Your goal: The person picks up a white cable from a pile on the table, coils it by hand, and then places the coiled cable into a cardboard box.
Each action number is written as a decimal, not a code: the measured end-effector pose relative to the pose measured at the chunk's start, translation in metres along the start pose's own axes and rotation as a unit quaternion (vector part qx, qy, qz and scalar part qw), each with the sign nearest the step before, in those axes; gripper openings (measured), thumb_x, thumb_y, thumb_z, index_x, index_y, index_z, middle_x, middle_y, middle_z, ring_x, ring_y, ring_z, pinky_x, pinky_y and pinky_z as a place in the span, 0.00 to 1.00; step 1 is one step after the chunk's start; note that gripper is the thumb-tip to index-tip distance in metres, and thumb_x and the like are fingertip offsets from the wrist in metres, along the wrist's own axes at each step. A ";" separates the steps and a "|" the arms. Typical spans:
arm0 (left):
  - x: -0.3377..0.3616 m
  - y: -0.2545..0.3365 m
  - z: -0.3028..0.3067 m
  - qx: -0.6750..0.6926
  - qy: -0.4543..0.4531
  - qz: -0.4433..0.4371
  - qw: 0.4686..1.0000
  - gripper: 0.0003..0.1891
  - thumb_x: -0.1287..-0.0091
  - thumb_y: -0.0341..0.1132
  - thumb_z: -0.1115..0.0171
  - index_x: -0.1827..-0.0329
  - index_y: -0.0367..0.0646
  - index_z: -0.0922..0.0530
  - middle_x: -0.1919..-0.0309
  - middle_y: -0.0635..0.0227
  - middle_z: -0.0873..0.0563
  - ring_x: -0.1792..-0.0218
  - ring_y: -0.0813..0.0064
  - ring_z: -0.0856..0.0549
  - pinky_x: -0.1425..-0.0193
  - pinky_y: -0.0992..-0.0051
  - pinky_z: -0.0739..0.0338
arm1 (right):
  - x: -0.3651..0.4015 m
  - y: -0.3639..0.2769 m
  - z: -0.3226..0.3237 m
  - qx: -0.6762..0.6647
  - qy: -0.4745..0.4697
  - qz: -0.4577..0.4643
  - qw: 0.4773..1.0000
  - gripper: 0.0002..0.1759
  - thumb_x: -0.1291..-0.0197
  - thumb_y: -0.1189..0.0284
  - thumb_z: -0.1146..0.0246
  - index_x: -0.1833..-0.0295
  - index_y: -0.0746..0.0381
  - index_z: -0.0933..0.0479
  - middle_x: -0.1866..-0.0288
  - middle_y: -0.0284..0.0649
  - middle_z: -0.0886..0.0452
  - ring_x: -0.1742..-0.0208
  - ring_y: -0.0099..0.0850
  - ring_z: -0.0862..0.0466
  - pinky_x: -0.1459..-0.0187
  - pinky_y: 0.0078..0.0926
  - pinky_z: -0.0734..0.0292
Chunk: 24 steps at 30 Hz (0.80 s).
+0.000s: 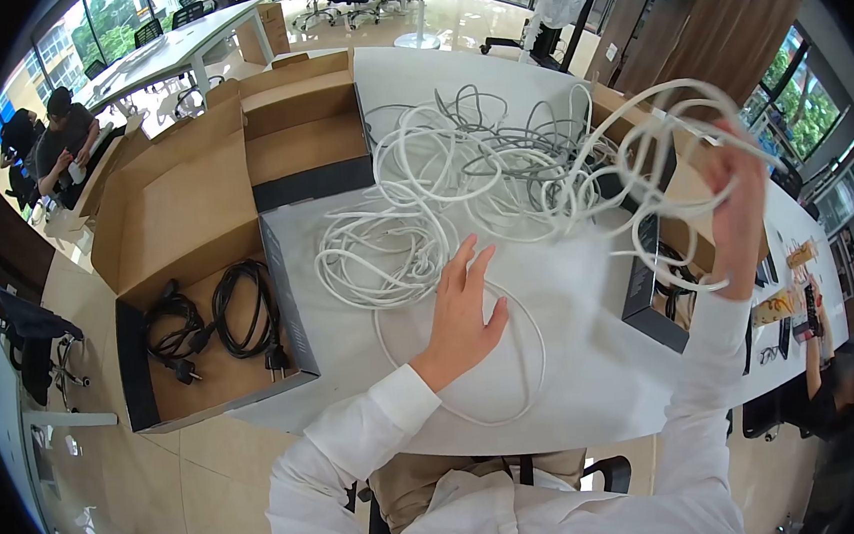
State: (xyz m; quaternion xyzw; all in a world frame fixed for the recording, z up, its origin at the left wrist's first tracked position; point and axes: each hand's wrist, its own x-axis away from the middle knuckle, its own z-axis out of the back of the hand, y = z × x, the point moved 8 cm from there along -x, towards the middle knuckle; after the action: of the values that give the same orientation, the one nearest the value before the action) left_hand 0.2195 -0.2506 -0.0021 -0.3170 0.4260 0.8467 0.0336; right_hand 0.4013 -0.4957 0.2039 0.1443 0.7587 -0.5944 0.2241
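My right hand (736, 197), blurred by motion, is raised at the right and closed around loops of white cable (648, 174). Several of these loops hang toward the middle of the table, overlapping the tangle behind. Fingers apart, my left hand (462, 309) reaches over the table with its fingertips at the edge of a coiled white cable (386, 255). A single loop of white cable (543, 358) curves around beneath that hand and wrist. Farther back, grey cables (538, 153) lie tangled with more white ones.
An open cardboard box (206, 385) at the left holds two bundled black power cords (243, 307). Behind it stands another open box (307, 141). A third box (645, 300) with black cords is under my right arm. Other people sit at left and right.
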 end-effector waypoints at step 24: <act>0.019 -0.046 -0.050 0.522 -0.189 0.260 0.790 0.37 0.31 0.60 0.46 0.29 0.40 0.35 0.44 0.61 0.19 0.46 0.67 0.18 0.43 0.66 0.23 | 0.152 0.038 -0.108 0.184 -0.414 0.024 0.891 0.39 0.43 0.68 0.31 0.28 0.65 0.38 0.53 0.42 0.23 0.55 0.30 0.20 0.55 0.28 0.25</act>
State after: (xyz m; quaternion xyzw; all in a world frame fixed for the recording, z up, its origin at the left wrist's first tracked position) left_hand 0.2441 -0.2626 -0.0668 0.0378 0.8548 0.5150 0.0520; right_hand 0.2716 -0.3890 0.1148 -0.0576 0.4705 -0.7236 0.5017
